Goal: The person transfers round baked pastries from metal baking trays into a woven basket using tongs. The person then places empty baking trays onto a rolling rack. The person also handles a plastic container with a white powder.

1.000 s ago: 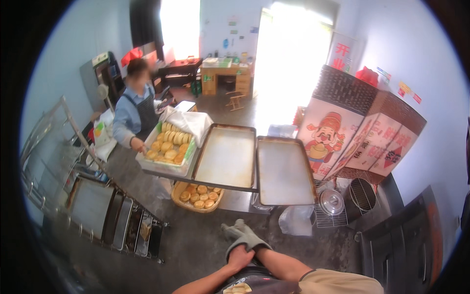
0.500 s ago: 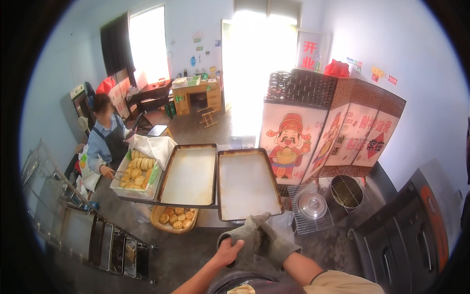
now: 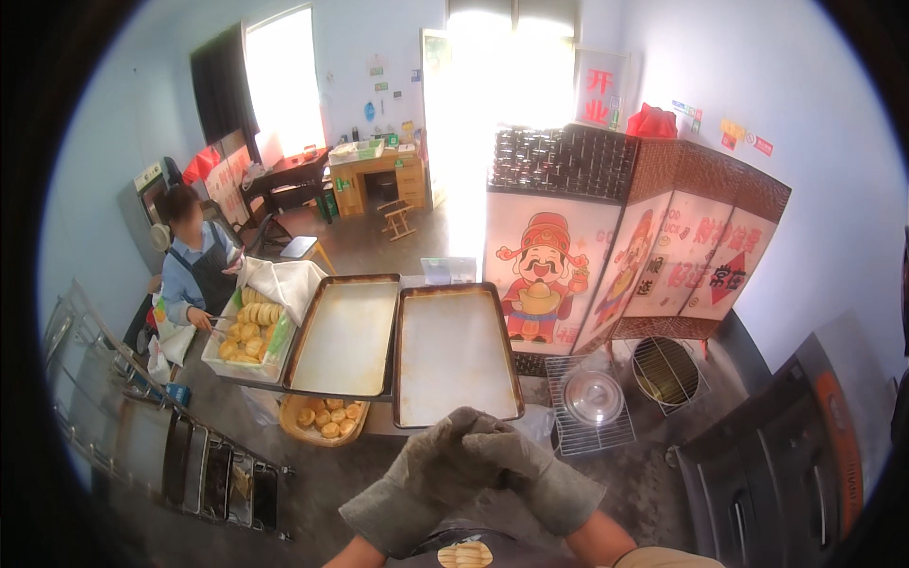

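Thick grey work gloves cover both my hands, which are pressed together in front of my apron. My left hand [image 3: 421, 483] comes up from the lower left, its fingers closed against those of my right hand [image 3: 544, 473]. No object shows between them, though the palms are hidden. Just beyond the fingertips lies the near edge of a dark-rimmed baking tray [image 3: 456, 350] on the table. A second baking tray [image 3: 345, 331] lies to its left. Both trays have bare, pale surfaces.
At left, a person [image 3: 199, 256] holds tongs over a white crate [image 3: 248, 364] of round pastries. A basket of pastries [image 3: 322, 419] sits lower down. A tray rack [image 3: 180, 464] stands at left, an oven [image 3: 772, 473] at right, a wire rack [image 3: 592, 431] before the folding screen [image 3: 559, 275].
My left hand's bare thumb and wrist are now covered by a glove. Both hands have come together, higher and facing each other. The view has shifted slightly.
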Demonstrator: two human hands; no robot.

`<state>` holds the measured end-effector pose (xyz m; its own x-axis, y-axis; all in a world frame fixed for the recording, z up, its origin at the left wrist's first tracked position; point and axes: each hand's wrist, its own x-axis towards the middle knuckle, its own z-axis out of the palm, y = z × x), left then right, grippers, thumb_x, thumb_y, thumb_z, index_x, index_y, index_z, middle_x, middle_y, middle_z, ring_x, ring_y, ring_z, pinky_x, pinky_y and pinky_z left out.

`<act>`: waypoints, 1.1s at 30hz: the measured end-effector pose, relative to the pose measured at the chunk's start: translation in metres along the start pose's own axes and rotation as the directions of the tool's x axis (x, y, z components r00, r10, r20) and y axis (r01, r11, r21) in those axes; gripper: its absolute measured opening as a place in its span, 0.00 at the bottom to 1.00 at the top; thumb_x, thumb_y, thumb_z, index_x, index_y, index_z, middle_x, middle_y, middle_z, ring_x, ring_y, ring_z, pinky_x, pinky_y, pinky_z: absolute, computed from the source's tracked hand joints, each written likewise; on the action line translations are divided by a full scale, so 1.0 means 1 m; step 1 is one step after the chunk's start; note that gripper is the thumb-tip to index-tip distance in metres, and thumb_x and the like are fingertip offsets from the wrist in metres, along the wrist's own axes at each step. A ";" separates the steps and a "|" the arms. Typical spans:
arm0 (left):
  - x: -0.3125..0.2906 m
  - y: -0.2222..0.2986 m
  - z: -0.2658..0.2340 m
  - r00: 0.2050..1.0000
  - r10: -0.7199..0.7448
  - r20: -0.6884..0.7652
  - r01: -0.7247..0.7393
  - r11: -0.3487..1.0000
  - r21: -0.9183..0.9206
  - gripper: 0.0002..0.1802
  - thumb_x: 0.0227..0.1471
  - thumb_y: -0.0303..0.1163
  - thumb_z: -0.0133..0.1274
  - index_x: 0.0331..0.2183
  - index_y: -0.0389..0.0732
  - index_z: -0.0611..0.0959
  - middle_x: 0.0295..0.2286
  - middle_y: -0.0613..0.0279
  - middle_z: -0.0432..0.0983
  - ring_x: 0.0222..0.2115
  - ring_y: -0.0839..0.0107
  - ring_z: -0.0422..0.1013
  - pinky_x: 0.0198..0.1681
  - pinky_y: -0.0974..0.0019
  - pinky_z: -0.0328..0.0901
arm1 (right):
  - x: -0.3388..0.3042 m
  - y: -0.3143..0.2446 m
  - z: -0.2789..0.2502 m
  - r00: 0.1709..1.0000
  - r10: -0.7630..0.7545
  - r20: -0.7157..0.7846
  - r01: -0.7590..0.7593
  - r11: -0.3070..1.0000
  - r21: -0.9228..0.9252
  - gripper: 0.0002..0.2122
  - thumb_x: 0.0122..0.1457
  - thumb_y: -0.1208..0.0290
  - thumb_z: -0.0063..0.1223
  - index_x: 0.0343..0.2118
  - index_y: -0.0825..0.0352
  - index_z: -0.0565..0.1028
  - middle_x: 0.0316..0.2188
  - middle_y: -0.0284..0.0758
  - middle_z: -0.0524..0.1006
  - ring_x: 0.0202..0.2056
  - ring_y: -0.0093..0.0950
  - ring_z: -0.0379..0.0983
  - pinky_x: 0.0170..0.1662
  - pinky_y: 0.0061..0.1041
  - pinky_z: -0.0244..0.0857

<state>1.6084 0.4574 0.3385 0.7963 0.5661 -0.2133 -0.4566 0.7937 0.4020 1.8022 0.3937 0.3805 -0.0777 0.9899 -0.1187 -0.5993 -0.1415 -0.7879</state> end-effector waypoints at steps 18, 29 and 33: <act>0.051 0.136 0.019 0.907 -0.408 0.104 0.391 0.908 0.150 0.22 0.59 0.37 0.57 0.53 0.39 0.76 0.44 0.57 0.76 0.46 0.60 0.74 0.52 0.58 0.71 | 0.136 0.048 -0.021 0.995 0.060 -0.075 -0.055 0.996 0.065 0.39 0.58 0.77 0.65 0.70 0.67 0.57 0.58 0.36 0.72 0.59 0.28 0.69 0.61 0.26 0.65; 0.072 0.212 -0.084 0.845 -0.526 0.097 0.492 0.836 0.245 0.15 0.61 0.36 0.53 0.49 0.44 0.79 0.38 0.67 0.75 0.44 0.64 0.73 0.53 0.60 0.71 | 0.214 0.126 0.022 0.926 0.049 -0.375 -0.163 0.946 -0.280 0.39 0.57 0.69 0.70 0.69 0.68 0.60 0.57 0.38 0.73 0.60 0.28 0.67 0.62 0.27 0.64; 0.077 0.215 -0.172 0.847 -0.523 -0.100 0.532 0.836 0.132 0.11 0.63 0.39 0.52 0.45 0.47 0.78 0.33 0.69 0.72 0.35 0.68 0.68 0.42 0.61 0.67 | 0.212 0.131 -0.023 0.852 0.102 -0.514 -0.195 0.972 -0.132 0.39 0.56 0.73 0.68 0.68 0.68 0.59 0.57 0.41 0.73 0.61 0.32 0.67 0.62 0.31 0.66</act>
<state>1.5028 0.7099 0.2554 0.8733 0.0865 -0.4794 0.0941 0.9356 0.3402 1.7257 0.5843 0.2378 0.2822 0.8238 -0.4916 -0.4621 -0.3324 -0.8222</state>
